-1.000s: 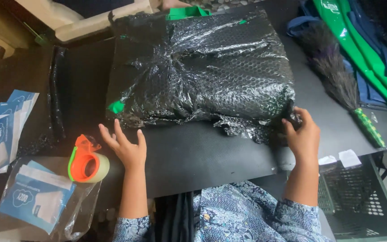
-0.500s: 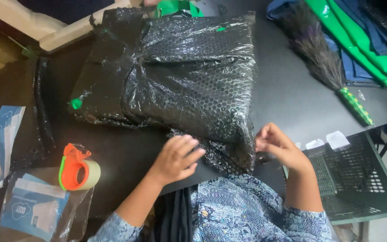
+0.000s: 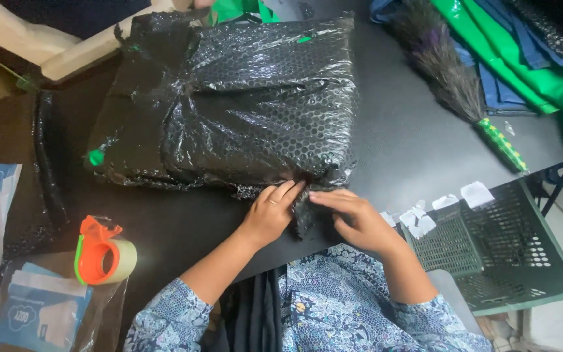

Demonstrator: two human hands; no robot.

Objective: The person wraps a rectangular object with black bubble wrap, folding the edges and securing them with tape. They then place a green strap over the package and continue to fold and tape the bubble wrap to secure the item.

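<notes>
**Both hands pinching the loose flap of a black-wrapped parcel**

A big parcel (image 3: 229,104) in black bubble wrap is lying on the dark bench (image 3: 412,137), its near corner right in front of the person. The left hand (image 3: 272,212) and right hand (image 3: 353,218) are meeting at that corner, fingers closing narrowly on a loose flap of wrap (image 3: 302,212). An orange tape dispenser (image 3: 102,251) is sitting well to the left. A broom (image 3: 454,85) is lying to the right, and a green mesh basket (image 3: 496,248) is standing beside the bench.
</notes>
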